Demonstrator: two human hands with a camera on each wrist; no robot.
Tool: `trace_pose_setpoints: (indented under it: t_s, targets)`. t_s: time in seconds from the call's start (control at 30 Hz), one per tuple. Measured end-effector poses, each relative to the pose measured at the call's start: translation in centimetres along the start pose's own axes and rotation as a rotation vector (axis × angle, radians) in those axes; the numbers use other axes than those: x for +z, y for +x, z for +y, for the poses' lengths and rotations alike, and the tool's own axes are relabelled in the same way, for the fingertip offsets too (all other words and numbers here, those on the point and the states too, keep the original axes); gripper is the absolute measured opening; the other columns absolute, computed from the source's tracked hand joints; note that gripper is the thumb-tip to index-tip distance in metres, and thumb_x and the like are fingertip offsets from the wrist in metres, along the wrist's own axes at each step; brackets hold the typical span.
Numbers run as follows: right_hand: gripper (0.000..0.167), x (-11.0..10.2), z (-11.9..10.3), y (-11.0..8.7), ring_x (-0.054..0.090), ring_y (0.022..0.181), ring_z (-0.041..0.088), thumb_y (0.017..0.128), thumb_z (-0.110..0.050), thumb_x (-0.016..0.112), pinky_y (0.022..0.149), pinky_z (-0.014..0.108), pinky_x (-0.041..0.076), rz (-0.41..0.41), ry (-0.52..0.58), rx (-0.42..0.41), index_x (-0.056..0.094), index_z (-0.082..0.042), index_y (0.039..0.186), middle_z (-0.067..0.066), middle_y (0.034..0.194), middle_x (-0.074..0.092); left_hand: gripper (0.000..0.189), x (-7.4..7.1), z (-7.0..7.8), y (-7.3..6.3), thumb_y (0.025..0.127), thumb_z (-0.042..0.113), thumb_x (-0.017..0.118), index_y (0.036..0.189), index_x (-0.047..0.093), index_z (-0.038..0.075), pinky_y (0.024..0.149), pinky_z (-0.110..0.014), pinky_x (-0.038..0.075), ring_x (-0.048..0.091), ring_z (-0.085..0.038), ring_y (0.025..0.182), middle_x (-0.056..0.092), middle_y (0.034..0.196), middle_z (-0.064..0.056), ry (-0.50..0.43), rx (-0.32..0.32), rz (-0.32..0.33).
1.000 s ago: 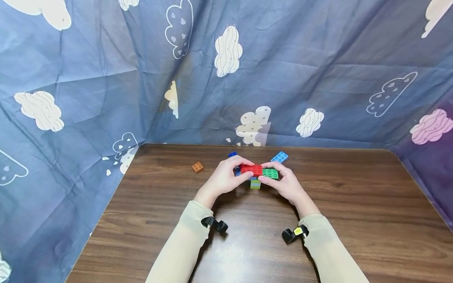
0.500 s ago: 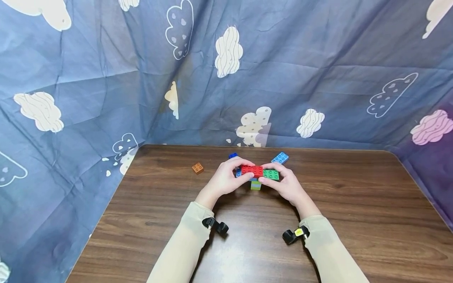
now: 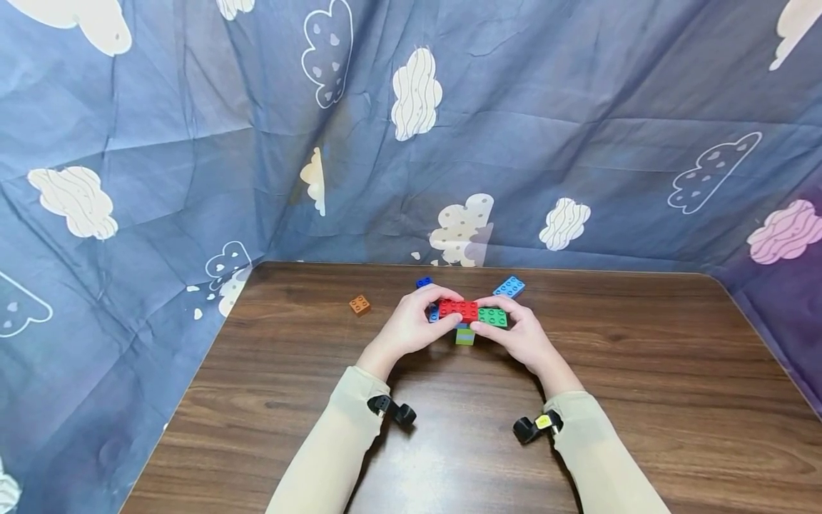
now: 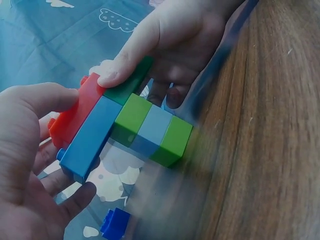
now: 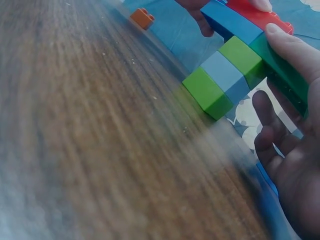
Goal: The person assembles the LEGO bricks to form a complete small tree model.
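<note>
A red building brick (image 3: 459, 310) lies across the top of a blue brick (image 4: 89, 140) and a green brick (image 3: 493, 317). Below their joint runs a short column of lime green and light blue bricks (image 4: 154, 131), its foot close to the tabletop. My left hand (image 3: 407, 325) grips the red brick from the left, thumb on its near side, other fingers behind and around the blue brick. From the right, my right hand (image 3: 516, 330) pinches where red meets green, thumb in front and index finger behind. Its lower fingers curl loosely under the green brick.
On the brown wooden table (image 3: 642, 371) an orange brick (image 3: 360, 305) lies to the left. A small dark blue brick (image 3: 424, 282) and a lighter blue brick (image 3: 509, 287) lie behind the hands. A cloud-patterned cloth (image 3: 359, 143) hangs along the table's back edge.
Both hands keep their hold on the bricks in nearly the same place. Only a very slight shift of the whole head view shows.
</note>
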State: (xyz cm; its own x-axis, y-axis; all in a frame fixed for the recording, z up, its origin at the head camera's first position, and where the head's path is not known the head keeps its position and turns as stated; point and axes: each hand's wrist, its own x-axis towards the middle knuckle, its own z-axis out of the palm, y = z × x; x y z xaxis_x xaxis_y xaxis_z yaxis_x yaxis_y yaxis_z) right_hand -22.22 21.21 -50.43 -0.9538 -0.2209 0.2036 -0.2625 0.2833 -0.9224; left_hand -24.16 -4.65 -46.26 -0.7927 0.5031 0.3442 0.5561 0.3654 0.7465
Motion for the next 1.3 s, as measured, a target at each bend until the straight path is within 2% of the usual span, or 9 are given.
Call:
trace_pose_setpoints:
  t_s: [0.23,0.57,0.83,1.1,1.3]
  targets:
    - [0.038,0.0,0.0,-0.1,0.061,0.121,0.018,0.098,-0.016,0.085,0.104,0.031,0.047,0.003,0.030,0.002,0.074,-0.013,0.134,0.007,0.136,0.071,0.031,0.1,0.1,0.0,0.100,0.025,0.081,0.128,0.075,0.016,0.101,-0.036,0.054,0.066,-0.016,0.115,0.073,0.127,0.000,0.011,0.010,0.008]
    - [0.040,0.0,0.0,-0.1,0.062,0.120,0.018,0.098,-0.017,0.086,0.101,0.032,0.049,0.002,0.034,0.022,0.073,-0.013,0.135,0.008,0.133,0.071,0.037,0.2,0.2,0.0,0.095,0.024,0.087,0.129,0.073,0.018,0.096,-0.042,0.055,0.064,-0.016,0.110,0.072,0.125,0.001,0.021,-0.005,-0.002]
    - [0.041,-0.2,-0.1,0.0,0.059,0.124,0.023,0.098,-0.021,0.086,0.108,0.048,0.043,-0.010,0.019,0.050,0.073,-0.013,0.135,0.010,0.135,0.070,0.037,-0.2,-0.1,0.1,0.096,0.026,0.086,0.130,0.073,0.018,0.095,-0.036,0.053,0.063,-0.015,0.109,0.072,0.125,0.001,0.041,0.000,-0.020]
    - [0.043,-0.3,-0.1,0.1,0.057,0.124,0.027,0.096,-0.022,0.087,0.105,0.048,0.045,-0.026,0.015,0.066,0.072,-0.012,0.135,0.011,0.136,0.069,0.052,-1.1,-0.5,-0.1,0.092,0.026,0.090,0.137,0.068,0.012,0.083,-0.033,0.056,0.067,-0.014,0.098,0.074,0.124,-0.001,-0.033,-0.083,-0.022]
    - [0.043,-0.2,-0.2,0.0,0.056,0.123,0.028,0.096,-0.021,0.087,0.103,0.043,0.048,-0.026,0.002,0.074,0.072,-0.012,0.135,0.012,0.137,0.068,0.061,-2.1,-1.1,-0.3,0.090,0.024,0.092,0.142,0.063,0.011,0.088,-0.035,0.058,0.070,-0.019,0.103,0.074,0.124,-0.005,-0.073,-0.070,-0.021]
